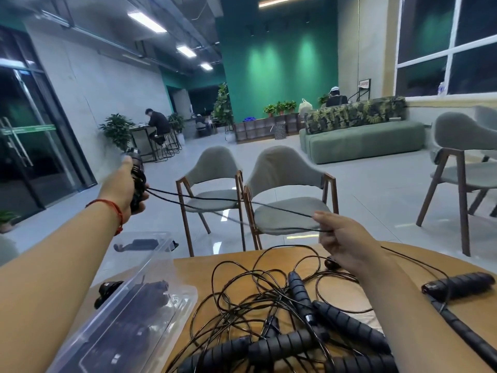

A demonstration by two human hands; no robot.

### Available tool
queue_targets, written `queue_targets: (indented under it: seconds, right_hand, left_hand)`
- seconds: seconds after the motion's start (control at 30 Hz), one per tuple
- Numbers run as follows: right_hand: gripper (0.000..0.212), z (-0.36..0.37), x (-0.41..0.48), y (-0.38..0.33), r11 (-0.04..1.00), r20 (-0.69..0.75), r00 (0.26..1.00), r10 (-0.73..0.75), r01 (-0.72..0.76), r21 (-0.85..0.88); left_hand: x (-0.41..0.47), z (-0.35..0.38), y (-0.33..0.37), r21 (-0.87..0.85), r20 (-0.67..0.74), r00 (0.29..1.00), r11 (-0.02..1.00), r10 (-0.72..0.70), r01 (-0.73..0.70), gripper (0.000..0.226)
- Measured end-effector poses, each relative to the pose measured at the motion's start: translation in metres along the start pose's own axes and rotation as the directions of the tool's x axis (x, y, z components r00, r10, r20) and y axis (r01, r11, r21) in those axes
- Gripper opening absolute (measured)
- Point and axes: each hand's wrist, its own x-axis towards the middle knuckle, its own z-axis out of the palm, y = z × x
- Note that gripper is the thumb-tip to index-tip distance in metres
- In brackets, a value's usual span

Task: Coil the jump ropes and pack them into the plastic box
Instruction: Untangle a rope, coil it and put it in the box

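The left hand (121,184) grips ribbed black handles (137,181) upright; thin black cord (228,201) stretches rightward to the right hand's (341,238) pinching fingers (321,215).

Grips black ribbed jump-rope handles (137,184) in raised left hand (121,184). Pinches thin black cord (236,200) in right hand (341,238), taut between both. Below: tangled black jump ropes (298,292) on round wooden table (193,267), beside clear plastic box (150,254).

Two hands are counted: left hand (126,184) and right hand (338,238). One jump rope (269,207) is held between them. One clear plastic box (139,305) is seen on one wooden table (193,273). At least six ribbed handles (349,327) are counted there. Two grey chairs (282,168) are seen just beyond it.
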Motion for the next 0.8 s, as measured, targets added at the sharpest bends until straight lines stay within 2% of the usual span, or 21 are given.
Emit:
queue_targets:
  seconds: [0.07,0.2,0.3,0.37,0.6,0.7,0.8]
  right_hand:
    - [0.026,0.002,0.000,0.002,0.994,-0.040,0.998,-0.047,0.042,-0.103]
    - [0.055,0.004,-0.001,0.002,0.998,-0.115,0.993,0.001,-0.009,-0.065]
    - [0.047,0.007,0.001,0.005,0.998,-0.168,0.984,-0.064,0.062,-0.020]
    - [0.038,0.011,0.000,0.007,0.995,-0.169,0.982,-0.088,0.079,-0.062]
    - [0.033,0.025,-0.009,0.013,0.961,-0.005,0.991,-0.132,0.127,-0.246]
    - [0.026,0.037,-0.016,0.016,0.901,0.126,0.968,-0.216,0.248,-0.356]
    - [0.032,0.048,-0.024,0.020,0.777,0.269,0.915,-0.300,0.398,-0.488]
  left_hand:
    - [-0.005,0.007,-0.002,-0.014,0.048,0.999,1.000,0.022,-0.021,0.067]
    - [-0.019,0.033,0.002,-0.075,0.162,0.983,0.995,0.082,-0.071,0.068]
    - [-0.032,0.055,0.010,-0.127,0.195,0.972,0.986,0.127,-0.103,0.065]
    - [-0.037,0.067,0.016,-0.162,0.198,0.967,0.979,0.157,-0.126,0.066]
    - [-0.048,0.087,0.038,-0.175,0.194,0.953,0.964,0.234,-0.201,0.064]
    - [-0.054,0.091,0.046,-0.219,0.252,0.929,0.951,0.270,-0.217,0.067]
    - [-0.069,0.099,0.044,-0.239,0.360,0.868,0.933,0.343,-0.270,0.071]
